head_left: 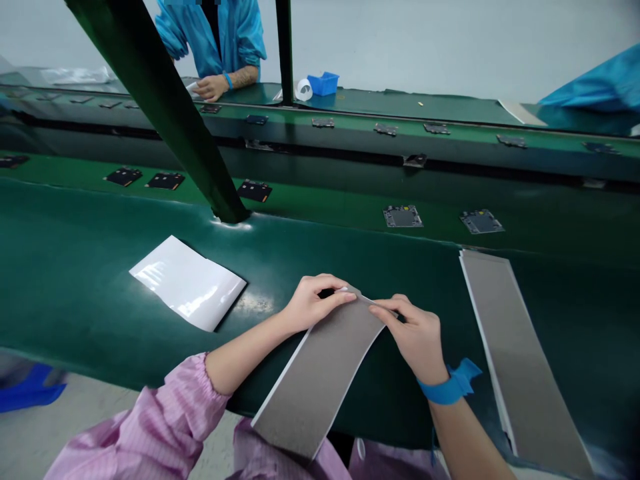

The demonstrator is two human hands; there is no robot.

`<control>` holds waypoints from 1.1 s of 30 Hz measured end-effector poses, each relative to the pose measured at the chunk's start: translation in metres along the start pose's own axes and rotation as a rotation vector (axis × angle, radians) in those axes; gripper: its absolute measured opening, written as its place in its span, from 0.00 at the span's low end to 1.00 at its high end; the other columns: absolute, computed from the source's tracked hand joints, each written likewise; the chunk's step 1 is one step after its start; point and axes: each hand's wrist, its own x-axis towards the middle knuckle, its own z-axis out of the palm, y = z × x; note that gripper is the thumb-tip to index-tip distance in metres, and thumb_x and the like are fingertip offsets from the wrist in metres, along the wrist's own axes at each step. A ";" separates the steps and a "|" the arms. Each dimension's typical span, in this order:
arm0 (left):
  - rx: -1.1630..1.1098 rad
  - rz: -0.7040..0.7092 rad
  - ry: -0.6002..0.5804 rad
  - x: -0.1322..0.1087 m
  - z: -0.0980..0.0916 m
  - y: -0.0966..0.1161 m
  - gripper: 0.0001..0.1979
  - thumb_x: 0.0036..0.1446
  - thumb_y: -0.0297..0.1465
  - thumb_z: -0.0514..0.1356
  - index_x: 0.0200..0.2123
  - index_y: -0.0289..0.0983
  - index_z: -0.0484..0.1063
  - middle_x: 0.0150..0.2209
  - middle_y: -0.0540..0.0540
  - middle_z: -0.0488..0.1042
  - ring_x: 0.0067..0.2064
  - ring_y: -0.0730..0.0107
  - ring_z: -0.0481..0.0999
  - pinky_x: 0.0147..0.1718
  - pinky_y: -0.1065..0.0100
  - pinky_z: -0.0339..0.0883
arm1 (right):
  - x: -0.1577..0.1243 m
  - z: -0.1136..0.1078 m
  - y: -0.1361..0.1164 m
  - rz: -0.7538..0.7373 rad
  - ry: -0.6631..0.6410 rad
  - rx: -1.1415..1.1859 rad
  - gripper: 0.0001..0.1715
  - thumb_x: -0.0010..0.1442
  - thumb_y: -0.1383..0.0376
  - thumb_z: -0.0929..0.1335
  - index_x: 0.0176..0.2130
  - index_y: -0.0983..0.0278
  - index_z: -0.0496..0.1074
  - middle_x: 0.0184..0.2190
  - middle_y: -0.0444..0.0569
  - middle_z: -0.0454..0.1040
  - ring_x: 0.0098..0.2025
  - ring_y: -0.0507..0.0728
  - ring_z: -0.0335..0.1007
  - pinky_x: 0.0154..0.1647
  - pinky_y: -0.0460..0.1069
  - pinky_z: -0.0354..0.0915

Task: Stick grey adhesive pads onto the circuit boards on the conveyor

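Grey strip (323, 373) pinched by left hand (314, 302) and right hand (419, 328)
Matte, long and flat with thin white edges, it bows gently, each hand gripping its far end between thumb and fingers; it slants over the near edge of the green surface (75, 267).

The head-worn camera looks forward and down across the green bench (75, 267) from close above.

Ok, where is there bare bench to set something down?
The broadest free patch is the green bench left of the white sheet; another lies right of the grey stack. It's crowded where the left hand and right hand hold a grey strip, with a narrower gap between blue wristband and stack.
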 end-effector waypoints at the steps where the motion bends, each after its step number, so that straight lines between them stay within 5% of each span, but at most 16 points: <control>1: 0.003 -0.006 -0.003 0.000 0.000 0.002 0.15 0.57 0.42 0.62 0.29 0.36 0.78 0.30 0.43 0.80 0.33 0.66 0.78 0.36 0.67 0.71 | 0.001 -0.002 0.000 0.001 -0.017 -0.007 0.14 0.60 0.55 0.68 0.29 0.61 0.77 0.24 0.46 0.75 0.24 0.53 0.69 0.24 0.48 0.67; 7: 0.014 -0.021 -0.025 0.001 -0.003 0.005 0.13 0.59 0.39 0.61 0.33 0.36 0.79 0.36 0.42 0.82 0.37 0.64 0.79 0.41 0.65 0.72 | 0.020 -0.009 -0.011 -0.048 -0.074 -0.084 0.13 0.62 0.56 0.66 0.41 0.59 0.77 0.41 0.51 0.77 0.46 0.61 0.73 0.45 0.55 0.71; 18: -0.014 0.007 -0.023 0.001 -0.002 0.000 0.11 0.58 0.37 0.62 0.32 0.37 0.79 0.34 0.44 0.82 0.37 0.65 0.79 0.40 0.66 0.71 | 0.035 -0.004 -0.019 -0.096 -0.200 -0.134 0.15 0.63 0.54 0.65 0.31 0.59 0.74 0.41 0.52 0.72 0.45 0.60 0.71 0.31 0.49 0.69; 24: -0.059 -0.167 0.022 0.003 -0.004 0.001 0.08 0.56 0.35 0.63 0.31 0.36 0.79 0.33 0.46 0.81 0.35 0.66 0.79 0.35 0.68 0.70 | 0.045 -0.010 -0.016 -0.016 -0.091 -0.207 0.20 0.63 0.50 0.64 0.30 0.61 0.73 0.40 0.53 0.70 0.43 0.60 0.70 0.36 0.51 0.67; 29: -0.092 -0.195 0.101 0.013 -0.017 -0.004 0.09 0.56 0.36 0.63 0.31 0.36 0.79 0.33 0.47 0.81 0.35 0.67 0.78 0.36 0.69 0.69 | 0.091 -0.005 -0.017 -0.050 -0.120 -0.179 0.22 0.59 0.46 0.66 0.31 0.60 0.76 0.42 0.54 0.72 0.42 0.60 0.71 0.34 0.52 0.67; 33: -0.065 -0.210 0.213 0.025 -0.034 -0.015 0.09 0.55 0.37 0.63 0.31 0.36 0.78 0.31 0.48 0.80 0.34 0.67 0.78 0.34 0.70 0.67 | 0.158 0.033 -0.016 -0.109 -0.184 -0.060 0.18 0.58 0.51 0.68 0.33 0.62 0.78 0.39 0.53 0.75 0.40 0.60 0.72 0.38 0.54 0.68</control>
